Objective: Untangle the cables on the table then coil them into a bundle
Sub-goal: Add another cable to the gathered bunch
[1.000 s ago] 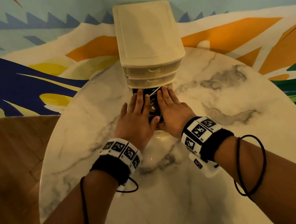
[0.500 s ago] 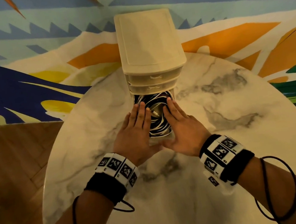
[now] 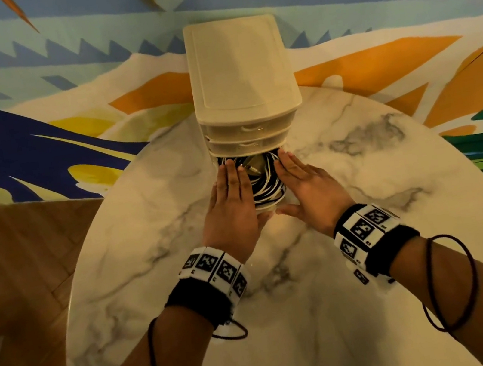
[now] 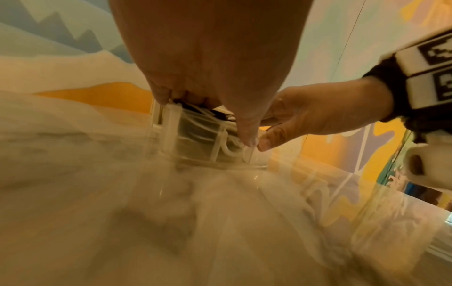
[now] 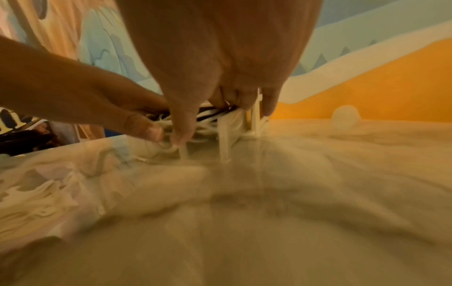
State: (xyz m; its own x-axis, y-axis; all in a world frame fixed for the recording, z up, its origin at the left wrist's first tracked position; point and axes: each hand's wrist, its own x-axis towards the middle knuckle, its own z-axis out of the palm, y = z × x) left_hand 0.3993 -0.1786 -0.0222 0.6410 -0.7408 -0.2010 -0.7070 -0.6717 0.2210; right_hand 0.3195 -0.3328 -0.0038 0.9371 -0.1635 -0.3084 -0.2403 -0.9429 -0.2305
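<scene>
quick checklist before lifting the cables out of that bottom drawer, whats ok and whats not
1. Bottom drawer pulled out far enough to reach in: ok, its front half is exposed.
2. Cables in view and reachable: ok, black and white loops lie in the drawer.
3. Cables untangled: not ok, the loops overlap in a heap.
4. Left hand free to grab: ok, fingers straight along the drawer's left side, thumb at its front.
5. Right hand free to grab: ok, flat along the right side.
6. Upper drawers of the drawer unit shut: ok.
</scene>
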